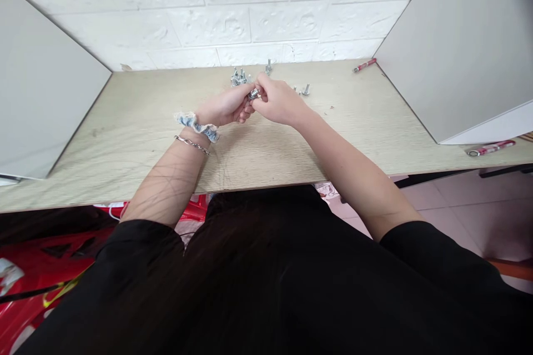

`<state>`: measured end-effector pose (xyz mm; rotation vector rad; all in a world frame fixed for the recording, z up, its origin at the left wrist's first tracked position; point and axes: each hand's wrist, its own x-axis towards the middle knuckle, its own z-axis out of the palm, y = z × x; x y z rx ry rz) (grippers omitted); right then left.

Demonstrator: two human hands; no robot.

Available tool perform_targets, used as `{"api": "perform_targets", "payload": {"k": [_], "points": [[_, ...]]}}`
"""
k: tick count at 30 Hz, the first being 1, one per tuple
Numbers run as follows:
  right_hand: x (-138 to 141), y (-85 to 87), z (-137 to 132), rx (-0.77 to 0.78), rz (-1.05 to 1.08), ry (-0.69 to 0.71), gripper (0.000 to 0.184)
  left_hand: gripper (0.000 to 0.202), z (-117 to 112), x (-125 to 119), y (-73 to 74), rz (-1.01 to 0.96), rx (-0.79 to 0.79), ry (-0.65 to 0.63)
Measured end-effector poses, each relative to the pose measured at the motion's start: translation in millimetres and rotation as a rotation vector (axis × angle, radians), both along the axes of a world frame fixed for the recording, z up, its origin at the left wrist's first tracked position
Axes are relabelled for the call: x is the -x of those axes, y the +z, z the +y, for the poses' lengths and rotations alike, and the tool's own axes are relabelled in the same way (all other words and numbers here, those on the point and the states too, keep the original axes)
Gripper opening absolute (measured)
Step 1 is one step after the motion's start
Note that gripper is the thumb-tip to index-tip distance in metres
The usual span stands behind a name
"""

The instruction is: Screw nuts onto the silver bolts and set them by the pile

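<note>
My left hand (pixel 231 106) and my right hand (pixel 277 99) meet above the middle of the wooden table. Between their fingertips is a small silver bolt (pixel 253 94), partly hidden; both hands are closed on it. Just behind my left hand stands a cluster of silver bolts (pixel 239 78), several of them with shanks pointing up. More bolts (pixel 268 67) stand behind my right hand. To the right of that hand another bolt (pixel 306 90) rests on the table, with a small metal piece beside it.
The light wooden table (pixel 266 160) runs back to a white brick-patterned wall (pixel 291 21). Grey panels stand at the left (pixel 45 83) and right (pixel 449 55). One red tube-shaped item (pixel 365 65) lies by the right panel, another (pixel 491 148) near the front edge.
</note>
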<state>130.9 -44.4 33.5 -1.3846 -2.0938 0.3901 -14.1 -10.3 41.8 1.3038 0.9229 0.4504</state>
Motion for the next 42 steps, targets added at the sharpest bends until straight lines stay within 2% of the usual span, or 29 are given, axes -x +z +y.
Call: {"api": "perform_targets", "payload": {"k": [3, 6, 11, 14, 18, 21, 26, 29, 31, 33, 35, 40, 42], "points": [[-1, 0.6, 2, 0.021, 0.012, -0.021, 0.023, 0.047, -1, -1, 0.3, -0.031, 0.014, 0.0], [-1, 0.6, 3, 0.029, 0.004, 0.021, 0.032, 0.051, -1, 0, 1.1, -0.011, 0.003, 0.051], [-2, 0.0, 1, 0.036, -0.006, 0.081, 0.018, 0.044, -1, 1, 2.2, 0.011, -0.008, 0.048], [-1, 0.5, -1, 0.027, -0.006, 0.057, 0.009, 0.035, -4, 1, 4.2, 0.023, -0.004, 0.019], [-1, 0.7, -1, 0.032, -0.006, 0.031, 0.022, 0.026, -7, 0, 4.4, 0.039, -0.022, -0.006], [-2, -0.8, 1, 0.036, 0.005, 0.087, 0.026, 0.032, -4, 1, 1.5, 0.061, 0.006, -0.001], [-2, -0.8, 1, -0.005, 0.032, 0.097, 0.004, 0.04, -1, 1, 0.0, 0.051, 0.062, -0.004], [-2, 1.2, 0, -0.026, 0.039, 0.043, 0.007, 0.037, -2, 0, -0.6, 0.026, 0.045, 0.014], [-2, 1.8, 1, -0.008, 0.024, -0.002, 0.018, 0.035, -1, 0, -2.4, -0.016, 0.037, 0.028], [-2, 1.6, 2, 0.029, 0.004, -0.002, 0.03, 0.035, 1, 0, -4.7, -0.065, 0.051, 0.026], [-2, 1.2, 2, 0.049, -0.008, 0.033, 0.032, 0.037, 4, 1, -6.3, -0.085, 0.074, 0.019], [-2, 3.0, -2, -0.006, 0.013, 0.044, 0.004, 0.035, 4, 1, -4.3, -0.021, 0.075, 0.038], [-2, 4.1, -3, -0.01, 0.033, 0.016, 0.005, 0.035, 2, 1, -3.1, 0.005, 0.065, 0.033]]}}
